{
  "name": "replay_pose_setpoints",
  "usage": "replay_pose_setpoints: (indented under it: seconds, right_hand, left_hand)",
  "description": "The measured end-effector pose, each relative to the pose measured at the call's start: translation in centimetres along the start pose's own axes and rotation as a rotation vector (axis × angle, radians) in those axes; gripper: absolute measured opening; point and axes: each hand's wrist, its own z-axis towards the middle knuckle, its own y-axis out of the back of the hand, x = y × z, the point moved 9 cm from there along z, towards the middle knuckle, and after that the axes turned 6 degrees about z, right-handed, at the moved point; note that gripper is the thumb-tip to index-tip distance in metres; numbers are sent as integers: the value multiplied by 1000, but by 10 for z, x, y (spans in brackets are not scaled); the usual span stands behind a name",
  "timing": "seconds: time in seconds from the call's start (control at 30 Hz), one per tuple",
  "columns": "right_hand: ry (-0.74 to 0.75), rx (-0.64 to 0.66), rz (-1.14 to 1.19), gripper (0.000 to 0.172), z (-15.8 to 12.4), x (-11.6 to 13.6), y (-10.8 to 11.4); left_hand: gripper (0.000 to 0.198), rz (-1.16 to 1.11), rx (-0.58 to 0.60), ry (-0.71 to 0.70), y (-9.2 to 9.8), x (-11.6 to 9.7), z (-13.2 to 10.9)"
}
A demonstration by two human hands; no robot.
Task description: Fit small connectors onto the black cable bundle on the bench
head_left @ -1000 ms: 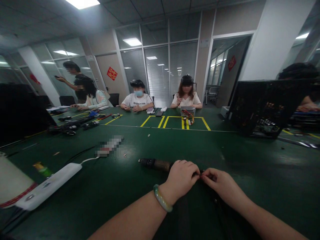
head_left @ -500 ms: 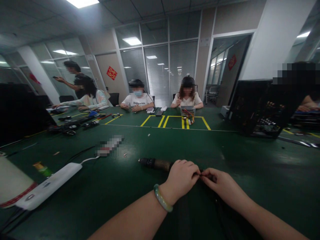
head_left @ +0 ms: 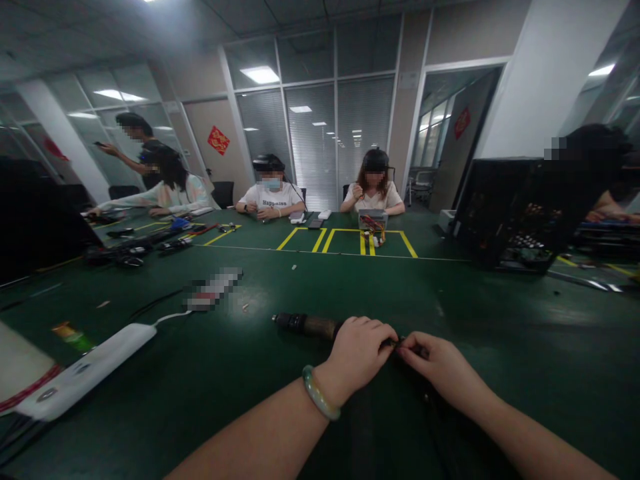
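A dark electric screwdriver (head_left: 317, 327) with a brownish body lies on the green table, its metal-tipped end pointing left. My left hand (head_left: 361, 347), with a jade-coloured bangle (head_left: 320, 393) at the wrist, is closed over its rear part, which the fingers hide. Close against those fingertips, my right hand (head_left: 433, 357) is pinched at the tool's back end. What its thumb and finger hold is too small and too covered to make out. A dark cord (head_left: 434, 417) runs down toward me below the right hand.
To the left are a white power strip (head_left: 95, 367), a pale cylindrical container (head_left: 20, 360) and a small green-and-orange item (head_left: 74, 337). A black computer case (head_left: 505, 220) stands at the right. Across the table, people sit near a power supply with coloured wires (head_left: 373, 221).
The view has shifted slightly, so most things appear a little further left. Both hands keep their place at the tool, with small finger movement where they meet.
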Motion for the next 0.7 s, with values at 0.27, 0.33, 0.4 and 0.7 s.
replay_pose_setpoints:
  seconds: [0.27,0.33,0.4,0.7]
  right_hand:
    - [-3,13,9,19,-2,-4,-1]
    - [2,16,11,18,-1,-4,-1]
    - [3,11,9,18,-1,-4,-1]
    - [2,-2,-25,20,1,-1,0]
  left_hand:
    - [13,24,20,16,-6,3,0]
    - [11,20,18,11,-5,3,-1]
    - [10,13,19,8,-4,2,-1]
    - [5,-42,-13,4,-2,2,-1]
